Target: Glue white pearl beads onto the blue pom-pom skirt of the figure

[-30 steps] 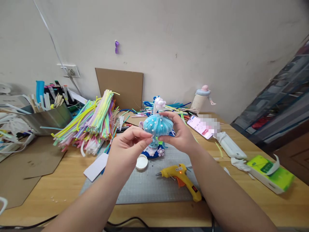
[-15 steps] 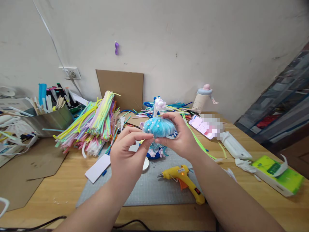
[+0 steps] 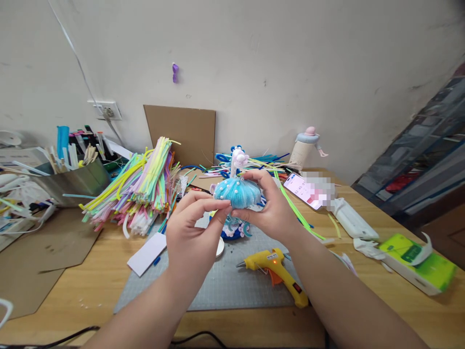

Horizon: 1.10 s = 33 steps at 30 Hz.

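Note:
A small pipe-cleaner doll (image 3: 237, 190) with a fluffy blue, pearl-dotted skirt and a white head is held above the grey cutting mat (image 3: 225, 286). My right hand (image 3: 271, 206) wraps round the skirt's right side and holds it. My left hand (image 3: 192, 228) pinches thumb and forefinger at the skirt's lower left edge; anything between the fingertips is too small to make out. Below the doll sits its blue flowered base (image 3: 234, 230).
A yellow glue gun (image 3: 274, 271), light on, lies on the mat by my right forearm. A big heap of pastel pipe cleaners (image 3: 140, 186) is at left, a tool caddy (image 3: 72, 169) beyond. A phone (image 3: 301, 189), a white bottle (image 3: 350, 218) and a green tissue pack (image 3: 417, 261) lie at right.
Both hands and the doll have stayed nearly in place; my left fingertips closed in tighter against the skirt's edge. The view shifted slightly.

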Tool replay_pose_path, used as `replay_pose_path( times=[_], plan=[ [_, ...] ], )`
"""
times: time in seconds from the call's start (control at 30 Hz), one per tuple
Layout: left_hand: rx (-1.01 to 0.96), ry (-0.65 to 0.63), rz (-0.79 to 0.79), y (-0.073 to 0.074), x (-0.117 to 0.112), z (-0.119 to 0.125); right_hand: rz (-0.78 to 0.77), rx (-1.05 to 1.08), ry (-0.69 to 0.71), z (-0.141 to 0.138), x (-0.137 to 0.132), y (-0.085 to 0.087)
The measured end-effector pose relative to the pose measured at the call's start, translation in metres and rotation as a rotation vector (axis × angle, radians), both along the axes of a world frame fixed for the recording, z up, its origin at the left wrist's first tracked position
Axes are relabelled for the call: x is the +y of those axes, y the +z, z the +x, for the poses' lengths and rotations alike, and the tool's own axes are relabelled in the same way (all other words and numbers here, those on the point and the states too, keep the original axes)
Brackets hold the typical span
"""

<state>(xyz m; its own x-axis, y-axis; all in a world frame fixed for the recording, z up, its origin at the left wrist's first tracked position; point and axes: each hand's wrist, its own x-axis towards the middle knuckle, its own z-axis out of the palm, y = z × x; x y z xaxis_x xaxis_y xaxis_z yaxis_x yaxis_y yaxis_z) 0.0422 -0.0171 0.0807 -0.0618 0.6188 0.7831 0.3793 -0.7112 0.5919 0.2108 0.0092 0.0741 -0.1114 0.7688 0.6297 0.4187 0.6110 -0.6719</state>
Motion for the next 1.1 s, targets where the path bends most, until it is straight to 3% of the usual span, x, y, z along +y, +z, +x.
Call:
replay_pose_path(
  times=[1.1],
  plan=[
    [0.078, 0.044, 0.067, -0.0019, -0.0010, -0.0033, 0.001, -0.021, 0.005, -0.0014, -0.0023, 0.0008]
  ],
)
